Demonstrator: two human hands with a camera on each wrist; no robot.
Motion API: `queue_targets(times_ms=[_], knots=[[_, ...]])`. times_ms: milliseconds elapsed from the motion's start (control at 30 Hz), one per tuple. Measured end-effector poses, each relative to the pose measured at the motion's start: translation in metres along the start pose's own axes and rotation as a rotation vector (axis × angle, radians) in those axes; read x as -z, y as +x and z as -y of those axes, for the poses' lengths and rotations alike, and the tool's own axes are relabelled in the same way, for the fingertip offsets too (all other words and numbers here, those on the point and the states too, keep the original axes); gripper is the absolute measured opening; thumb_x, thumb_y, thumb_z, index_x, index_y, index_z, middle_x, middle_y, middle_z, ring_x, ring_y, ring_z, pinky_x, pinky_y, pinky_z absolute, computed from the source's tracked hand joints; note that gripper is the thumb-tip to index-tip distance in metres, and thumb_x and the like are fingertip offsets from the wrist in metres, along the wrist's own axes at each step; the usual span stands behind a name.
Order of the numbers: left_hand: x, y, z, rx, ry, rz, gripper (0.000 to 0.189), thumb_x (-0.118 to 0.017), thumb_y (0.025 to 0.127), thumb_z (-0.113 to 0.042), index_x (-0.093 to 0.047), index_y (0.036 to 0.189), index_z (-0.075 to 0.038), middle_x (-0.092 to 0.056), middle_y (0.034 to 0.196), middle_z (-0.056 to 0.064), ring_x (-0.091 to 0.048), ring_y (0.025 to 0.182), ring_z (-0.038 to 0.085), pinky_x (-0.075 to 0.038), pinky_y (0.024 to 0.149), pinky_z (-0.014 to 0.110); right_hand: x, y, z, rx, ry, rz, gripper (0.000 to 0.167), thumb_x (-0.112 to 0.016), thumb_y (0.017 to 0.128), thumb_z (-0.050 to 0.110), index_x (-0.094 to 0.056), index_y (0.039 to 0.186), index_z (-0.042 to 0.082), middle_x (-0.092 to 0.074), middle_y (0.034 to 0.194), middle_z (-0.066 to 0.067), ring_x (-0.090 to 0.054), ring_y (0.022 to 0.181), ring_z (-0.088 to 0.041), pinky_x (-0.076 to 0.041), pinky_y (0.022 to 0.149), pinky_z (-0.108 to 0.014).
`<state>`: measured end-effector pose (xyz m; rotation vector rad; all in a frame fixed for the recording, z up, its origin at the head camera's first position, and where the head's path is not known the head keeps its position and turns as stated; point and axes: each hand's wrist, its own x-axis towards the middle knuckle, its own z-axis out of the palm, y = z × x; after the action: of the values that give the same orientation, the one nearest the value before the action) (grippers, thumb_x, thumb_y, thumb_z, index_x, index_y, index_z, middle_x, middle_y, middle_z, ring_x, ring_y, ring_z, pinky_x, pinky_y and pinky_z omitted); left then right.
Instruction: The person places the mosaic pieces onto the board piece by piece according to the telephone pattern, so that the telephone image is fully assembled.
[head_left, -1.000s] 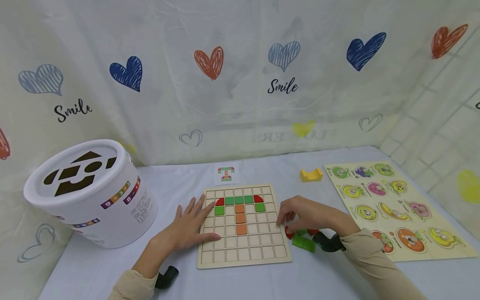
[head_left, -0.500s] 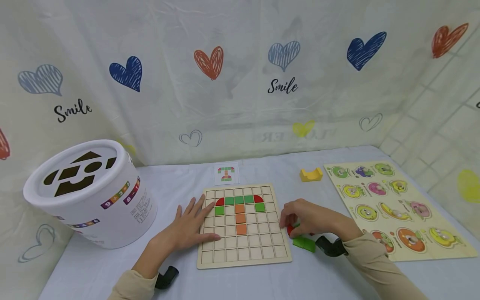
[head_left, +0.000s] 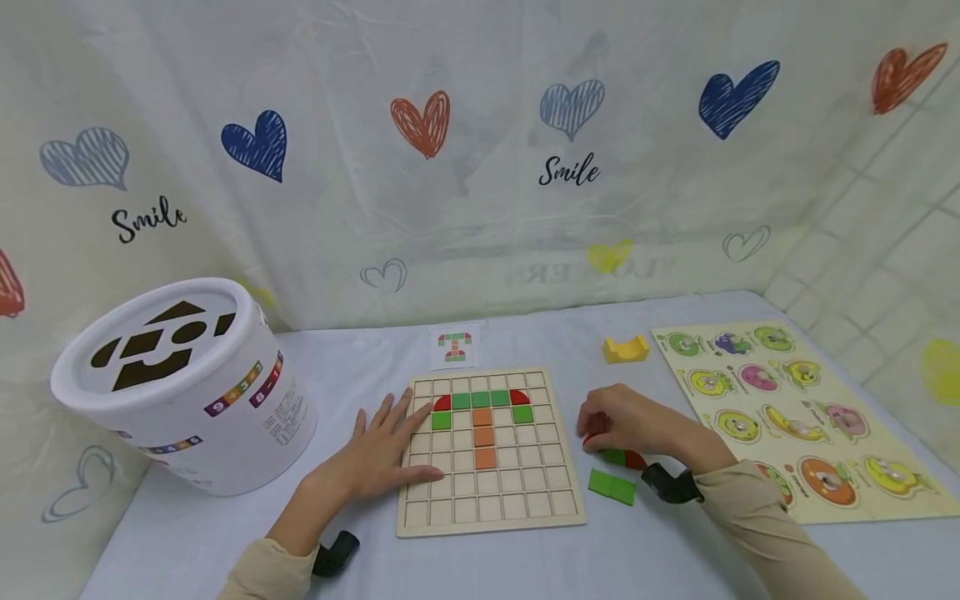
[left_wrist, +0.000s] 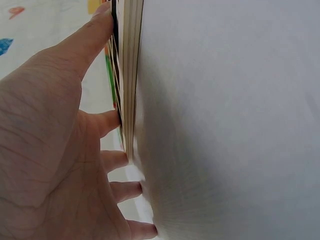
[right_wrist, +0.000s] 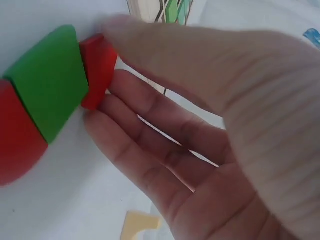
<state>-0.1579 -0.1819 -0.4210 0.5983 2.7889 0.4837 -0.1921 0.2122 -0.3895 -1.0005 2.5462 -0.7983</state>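
Note:
My left hand rests with spread fingers on the left edge of a wooden grid board. In the left wrist view, the thumb and index finger of the left hand touch the board's edge. Red, green and orange blocks form a T on the grid. Right of the board, my right hand pinches a red block between thumb and fingers. That block stands at the end of a row with a green block and a red rounded block. Two green blocks lie in front, side by side.
A pattern card lies behind the board. A yellow arch block sits at the back right, near a fruit puzzle board. A large white bucket with a shape-slotted lid stands at the left.
My right hand has moved right and slightly back, away from the board. The red-green-red row now lies farther from the two green blocks. The left hand has stayed put.

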Motion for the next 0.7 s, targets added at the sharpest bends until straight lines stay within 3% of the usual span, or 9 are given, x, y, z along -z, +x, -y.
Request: queue_targets(times_ms=[400, 700], knots=[[0.0018, -0.0006, -0.0009, -0.001, -0.007, 0.006, 0.1, -0.063, 0.093, -0.071, -0.027, 0.167, -0.015, -0.008, 0.174, 0.021, -0.006, 0.157, 0.051, -0.002, 0.116, 0.079, 0.0071, -0.0043, 0.0006, -0.052, 0.036, 0.035, 0.021, -0.088, 0.08, 0.0, -0.079, 0.098, 0.007, -0.068, 0.092, 0.005, -0.063, 0.08, -0.006, -0.057, 0.073, -0.023], [-0.0003, -0.0002, 0.0012, -0.003, -0.002, 0.0, 0.101, -0.063, 0.092, -0.072, -0.027, 0.167, -0.015, -0.008, 0.174, 0.02, -0.006, 0.158, 0.05, -0.003, 0.116, 0.079, 0.0093, -0.0041, -0.0024, -0.011, 0.028, 0.028, 0.02, -0.089, 0.079, 0.0, -0.078, 0.093, 0.011, -0.066, 0.089, 0.006, -0.063, 0.081, -0.009, -0.058, 0.074, -0.025]])
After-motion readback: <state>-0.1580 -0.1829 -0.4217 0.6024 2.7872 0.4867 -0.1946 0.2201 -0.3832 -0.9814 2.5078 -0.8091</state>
